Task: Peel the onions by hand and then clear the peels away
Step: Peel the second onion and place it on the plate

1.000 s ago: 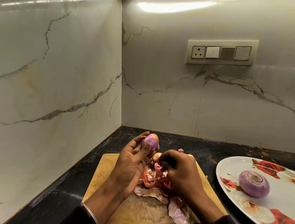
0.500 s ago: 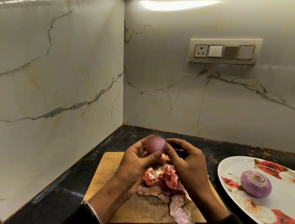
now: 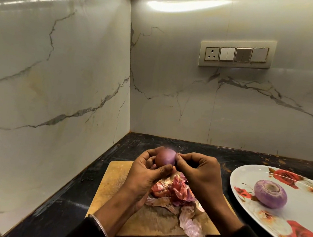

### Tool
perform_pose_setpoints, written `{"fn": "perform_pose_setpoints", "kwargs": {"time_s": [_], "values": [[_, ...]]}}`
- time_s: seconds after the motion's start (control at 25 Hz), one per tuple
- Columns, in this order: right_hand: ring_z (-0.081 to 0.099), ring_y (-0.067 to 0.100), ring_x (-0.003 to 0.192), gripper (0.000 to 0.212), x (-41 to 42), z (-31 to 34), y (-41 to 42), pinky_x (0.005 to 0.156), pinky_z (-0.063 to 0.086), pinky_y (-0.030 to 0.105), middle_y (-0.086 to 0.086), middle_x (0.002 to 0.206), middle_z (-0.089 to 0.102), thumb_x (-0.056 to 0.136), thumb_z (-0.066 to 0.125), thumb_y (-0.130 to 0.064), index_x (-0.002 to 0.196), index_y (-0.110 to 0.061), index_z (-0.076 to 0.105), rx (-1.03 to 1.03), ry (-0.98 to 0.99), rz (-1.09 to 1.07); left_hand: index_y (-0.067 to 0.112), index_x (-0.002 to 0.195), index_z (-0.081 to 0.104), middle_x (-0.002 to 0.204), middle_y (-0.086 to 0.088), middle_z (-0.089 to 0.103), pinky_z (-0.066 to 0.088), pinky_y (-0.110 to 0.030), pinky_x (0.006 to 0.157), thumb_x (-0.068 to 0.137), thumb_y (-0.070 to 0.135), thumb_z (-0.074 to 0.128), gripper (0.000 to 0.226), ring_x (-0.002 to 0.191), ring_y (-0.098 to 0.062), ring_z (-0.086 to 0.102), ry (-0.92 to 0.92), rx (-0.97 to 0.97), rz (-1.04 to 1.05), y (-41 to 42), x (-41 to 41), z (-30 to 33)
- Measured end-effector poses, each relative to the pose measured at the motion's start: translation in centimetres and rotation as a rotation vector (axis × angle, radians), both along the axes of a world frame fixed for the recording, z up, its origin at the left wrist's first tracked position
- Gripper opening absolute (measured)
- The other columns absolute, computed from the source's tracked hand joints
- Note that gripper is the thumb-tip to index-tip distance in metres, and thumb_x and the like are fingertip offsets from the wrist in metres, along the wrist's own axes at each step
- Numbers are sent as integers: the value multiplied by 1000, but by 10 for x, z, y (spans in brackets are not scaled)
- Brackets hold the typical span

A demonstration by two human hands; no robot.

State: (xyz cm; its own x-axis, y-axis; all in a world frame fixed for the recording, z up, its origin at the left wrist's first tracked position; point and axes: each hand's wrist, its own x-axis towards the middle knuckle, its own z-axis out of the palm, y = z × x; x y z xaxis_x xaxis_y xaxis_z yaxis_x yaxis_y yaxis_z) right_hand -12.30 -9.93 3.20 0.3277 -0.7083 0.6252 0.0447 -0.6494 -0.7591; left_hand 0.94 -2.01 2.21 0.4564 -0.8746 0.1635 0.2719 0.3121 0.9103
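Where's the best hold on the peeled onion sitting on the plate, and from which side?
Probably from above, fingers around the round flanks of the peeled onion. It sits free on the floral plate with its cut, dished end tilted up and nothing beside it, so the sides are open. Coming in low from the right or front risks the raised plate rim.

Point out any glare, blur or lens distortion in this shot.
Head view: light strip glare streaks across the glossy marble at top; the held onion is motion-blurred at its top edge; wide-angle bending curves the walls; the plated onion is sharp.
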Motion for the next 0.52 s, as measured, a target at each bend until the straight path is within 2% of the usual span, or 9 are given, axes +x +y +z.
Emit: {"fn": "perform_pose_setpoints", "kwargs": {"time_s": [0.36, 0.52], "values": [[67, -2, 71, 10, 2, -2, 6, 60, 51, 8, -16, 70, 67, 80, 78, -9, 81, -18, 74, -123, 36, -120, 11, 121, 62, 111, -15, 73, 52, -55, 97, 55, 1, 82, 70, 108, -31, 70, -11, 6, 21, -1, -3, -1], [67, 1, 72, 9, 4, -5, 3, 61, 51, 9, -10, 72, 69, 82, 76, -9, 83, -17, 73, -105, 0, -155, 9, 126, 59, 113, -15, 73, 57, -47, 92, 64, -2, 76, 66, 110, -32, 68, 60, -26, -35, 1, -5, 2]]}}
